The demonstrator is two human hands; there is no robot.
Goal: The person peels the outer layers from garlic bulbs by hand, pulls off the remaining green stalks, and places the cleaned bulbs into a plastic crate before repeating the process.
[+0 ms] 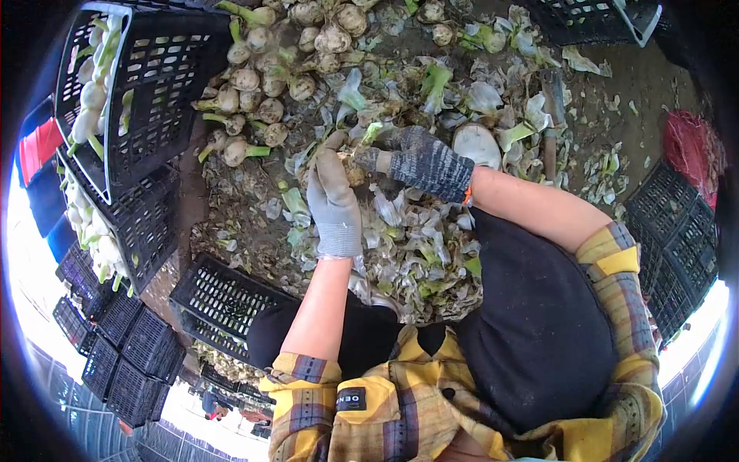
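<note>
Near the middle of the view, my left hand (333, 192), in a pale grey glove, is closed round a brownish bulb (355, 174), partly hidden by the fingers. My right hand (412, 160), in a dark speckled knit glove with an orange cuff edge, meets it from the right, with its fingers pressed together at the bulb's top; what they grip is too small to name. A light green piece (372, 132) sticks up between the two hands. Unpeeled bulbs with green stems (271, 111) are heaped on the soil just beyond and left of my hands.
Black crates of white bulbs (158, 92) stand at the left, with an empty-looking crate (223, 296) below them. Peeled skins (416, 231) cover the ground. A round white-topped object (477, 145) lies right of my hands. A red net bag (690, 150) rests at the far right.
</note>
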